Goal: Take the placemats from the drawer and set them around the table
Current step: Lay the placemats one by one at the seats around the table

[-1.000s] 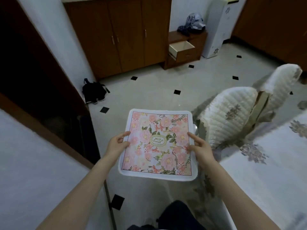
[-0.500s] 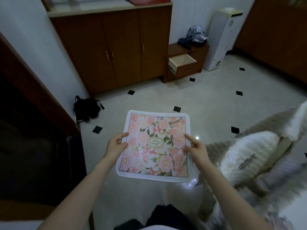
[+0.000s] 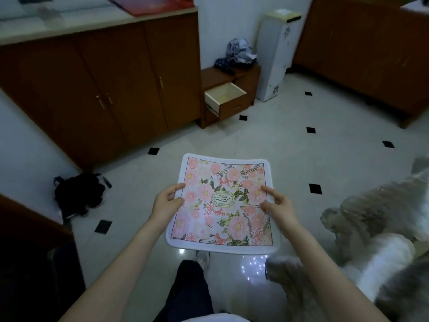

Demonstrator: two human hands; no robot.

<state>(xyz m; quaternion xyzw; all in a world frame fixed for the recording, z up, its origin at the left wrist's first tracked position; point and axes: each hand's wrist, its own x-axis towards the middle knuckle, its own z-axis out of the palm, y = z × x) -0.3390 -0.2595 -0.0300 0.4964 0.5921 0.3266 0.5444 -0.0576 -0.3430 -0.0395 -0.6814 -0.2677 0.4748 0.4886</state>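
Observation:
I hold a pink floral placemat (image 3: pixel 222 203) with a white border flat in front of me, above the tiled floor. My left hand (image 3: pixel 166 203) pinches its left edge, thumb on top. My right hand (image 3: pixel 279 205) grips its right edge, thumb and forefinger on the printed face. Whether more mats lie beneath it cannot be told. Across the room, the small wooden cabinet's top drawer (image 3: pixel 224 95) stands pulled out, its pale inside showing.
A padded chair (image 3: pixel 371 247) with a quilted cover blurs at the right. A black bag (image 3: pixel 77 194) lies on the floor at left. Brown cupboards (image 3: pixel 99 80) line the far wall, beside a white floor unit (image 3: pixel 277 56). Crumpled clothes (image 3: pixel 239 52) sit on the cabinet.
My view has swung left and away from the covered table and chairs, which slid out to the right. The open drawer and cupboards are nearer. Both hands keep the same hold on the placemat.

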